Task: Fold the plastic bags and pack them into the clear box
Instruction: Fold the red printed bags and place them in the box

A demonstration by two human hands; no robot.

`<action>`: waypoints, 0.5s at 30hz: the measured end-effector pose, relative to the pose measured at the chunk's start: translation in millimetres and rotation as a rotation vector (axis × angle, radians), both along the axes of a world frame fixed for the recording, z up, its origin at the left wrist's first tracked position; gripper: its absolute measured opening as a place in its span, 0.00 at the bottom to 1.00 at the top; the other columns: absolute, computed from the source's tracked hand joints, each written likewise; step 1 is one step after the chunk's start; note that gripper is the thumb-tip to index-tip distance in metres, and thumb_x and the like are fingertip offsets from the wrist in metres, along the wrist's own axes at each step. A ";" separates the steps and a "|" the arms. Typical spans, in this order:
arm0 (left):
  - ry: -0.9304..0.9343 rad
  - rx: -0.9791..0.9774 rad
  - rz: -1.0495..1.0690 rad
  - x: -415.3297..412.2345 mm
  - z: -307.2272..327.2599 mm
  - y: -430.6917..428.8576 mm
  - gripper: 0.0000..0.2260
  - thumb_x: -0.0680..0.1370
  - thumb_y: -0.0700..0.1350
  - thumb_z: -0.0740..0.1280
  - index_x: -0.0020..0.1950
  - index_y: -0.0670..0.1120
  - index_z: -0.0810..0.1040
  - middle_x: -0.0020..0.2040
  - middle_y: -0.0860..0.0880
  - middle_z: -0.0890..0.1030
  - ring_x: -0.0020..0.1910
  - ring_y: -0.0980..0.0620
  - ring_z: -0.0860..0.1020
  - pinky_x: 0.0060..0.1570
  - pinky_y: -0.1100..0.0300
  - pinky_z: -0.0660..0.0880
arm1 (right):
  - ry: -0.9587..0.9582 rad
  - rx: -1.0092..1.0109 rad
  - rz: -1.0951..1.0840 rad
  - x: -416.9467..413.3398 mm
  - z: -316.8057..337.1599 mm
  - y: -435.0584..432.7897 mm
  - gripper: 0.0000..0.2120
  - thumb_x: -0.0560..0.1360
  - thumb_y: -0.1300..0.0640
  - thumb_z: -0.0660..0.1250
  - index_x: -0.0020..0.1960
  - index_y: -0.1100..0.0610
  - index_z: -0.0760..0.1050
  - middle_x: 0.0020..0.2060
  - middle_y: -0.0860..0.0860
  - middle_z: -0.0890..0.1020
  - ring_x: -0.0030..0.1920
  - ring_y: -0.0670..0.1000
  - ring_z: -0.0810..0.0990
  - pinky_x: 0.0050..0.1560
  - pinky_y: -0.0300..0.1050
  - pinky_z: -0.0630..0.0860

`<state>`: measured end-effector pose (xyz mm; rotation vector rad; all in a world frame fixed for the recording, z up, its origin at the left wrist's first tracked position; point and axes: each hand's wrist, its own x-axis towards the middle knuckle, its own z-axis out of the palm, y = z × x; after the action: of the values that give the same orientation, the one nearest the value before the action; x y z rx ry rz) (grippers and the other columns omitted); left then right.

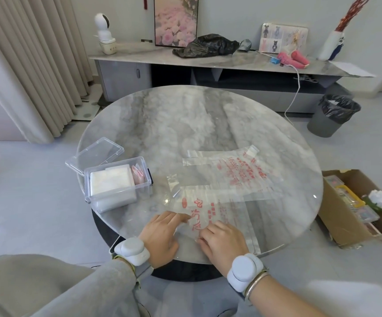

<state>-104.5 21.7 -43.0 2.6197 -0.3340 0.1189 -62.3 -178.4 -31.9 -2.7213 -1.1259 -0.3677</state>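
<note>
A clear plastic bag (225,210) with red print lies flat at the near edge of the round marble table (185,115). My left hand (162,236) rests on its left part with fingers stretched out flat. My right hand (223,244) is on its near edge, fingers curled and pinching the film. A second printed clear bag (242,172) lies spread out just beyond. The clear box (139,187) stands open at the table's left with folded white and pink bags inside.
The box's clear lid (94,154) lies behind the box. An open cardboard box (345,225) sits on the floor to the right, with a lined grey bin (332,115) farther back. A low console (128,53) holding a black bag stands beyond the table.
</note>
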 end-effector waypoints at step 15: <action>0.241 -0.258 0.441 -1.8 7.1 19.3 0.19 0.73 0.37 0.60 0.36 0.63 0.76 0.37 0.54 0.83 0.36 0.56 0.78 0.42 0.60 0.77 | 0.474 -0.019 0.014 12.2 18.3 -28.1 0.09 0.76 0.48 0.65 0.55 0.46 0.76 0.52 0.39 0.77 0.53 0.41 0.75 0.55 0.39 0.71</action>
<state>-106.3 41.0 -35.9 2.3748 0.3245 -0.0076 -50.1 -206.5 -13.6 -2.6065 -1.0103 0.2813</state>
